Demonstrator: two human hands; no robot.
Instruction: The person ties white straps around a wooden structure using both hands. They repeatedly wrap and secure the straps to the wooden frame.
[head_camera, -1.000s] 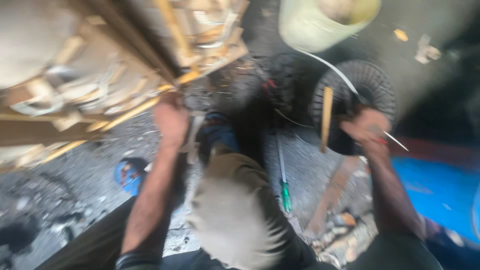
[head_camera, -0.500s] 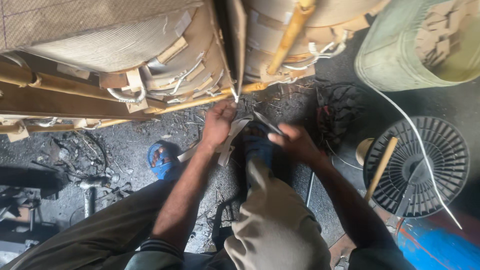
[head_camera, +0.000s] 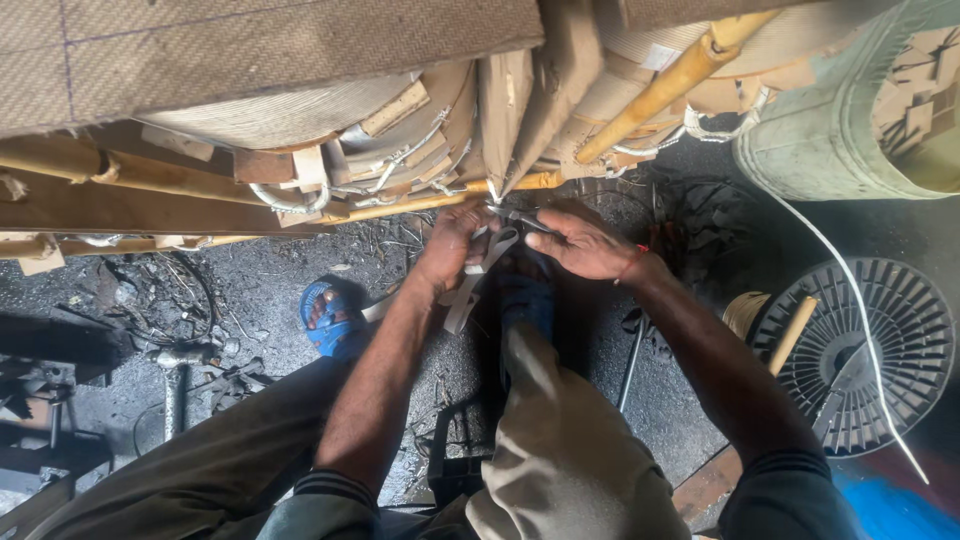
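Tool (head_camera: 520, 218) half-hidden under right hand (head_camera: 585, 243)

Your left hand's fingers (head_camera: 462, 226) cover the pale strip's (head_camera: 470, 285) upper end — the dark tool (head_camera: 520, 218) vanishes under your right hand (head_camera: 585, 243).

Grimy floor (head_camera: 250, 290): hammer (head_camera: 175, 385), perhaps scrap (head_camera: 160, 290).

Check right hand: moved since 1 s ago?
Yes. The right hand left the black fan grille, where it was a second ago, and went left to the strip ends under the winding, close to the left hand.
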